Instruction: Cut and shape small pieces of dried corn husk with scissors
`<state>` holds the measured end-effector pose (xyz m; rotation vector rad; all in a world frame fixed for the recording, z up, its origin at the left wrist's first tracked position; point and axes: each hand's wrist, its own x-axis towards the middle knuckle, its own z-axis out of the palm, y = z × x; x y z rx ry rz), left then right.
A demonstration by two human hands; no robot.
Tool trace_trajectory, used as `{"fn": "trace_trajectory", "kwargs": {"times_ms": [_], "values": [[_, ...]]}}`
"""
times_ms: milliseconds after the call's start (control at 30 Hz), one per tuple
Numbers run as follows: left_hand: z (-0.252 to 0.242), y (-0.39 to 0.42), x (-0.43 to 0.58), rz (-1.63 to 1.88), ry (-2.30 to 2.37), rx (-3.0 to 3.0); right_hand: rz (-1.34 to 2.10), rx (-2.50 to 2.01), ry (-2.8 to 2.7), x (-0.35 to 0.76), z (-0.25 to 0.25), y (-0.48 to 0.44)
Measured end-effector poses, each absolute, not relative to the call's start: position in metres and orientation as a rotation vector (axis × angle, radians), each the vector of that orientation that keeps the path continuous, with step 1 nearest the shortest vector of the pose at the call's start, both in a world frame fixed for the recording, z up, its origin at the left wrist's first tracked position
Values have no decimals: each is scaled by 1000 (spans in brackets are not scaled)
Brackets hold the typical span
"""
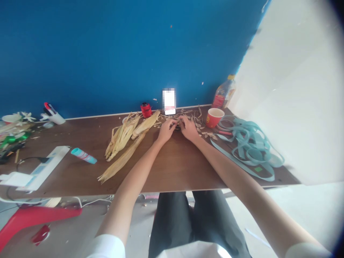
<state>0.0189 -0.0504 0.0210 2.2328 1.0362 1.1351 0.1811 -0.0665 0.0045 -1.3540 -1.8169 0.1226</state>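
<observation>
Both hands are close together near the back of the brown table. My left hand has its fingers bent inward, and my right hand faces it with fingers curled. Between their fingertips is a small dark thing, too small to make out. Pale scraps lie around the hands, mostly to the right. Dried corn husks lie left of my left hand. Just behind the hands a phone with a lit screen leans upright against the blue wall.
Right: a red paper cup, a bottle and tangled light blue ribbon. Left: a red spool, a blue tube, a white power strip and a pen holder. The table's front edge runs below the forearms.
</observation>
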Motion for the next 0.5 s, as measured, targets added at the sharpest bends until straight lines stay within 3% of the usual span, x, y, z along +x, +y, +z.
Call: {"fn": "trace_trajectory", "kwargs": {"times_ms": [500], "values": [[5, -34, 17, 1167, 965, 1904, 10, -1450, -1854, 180, 5, -68]]}}
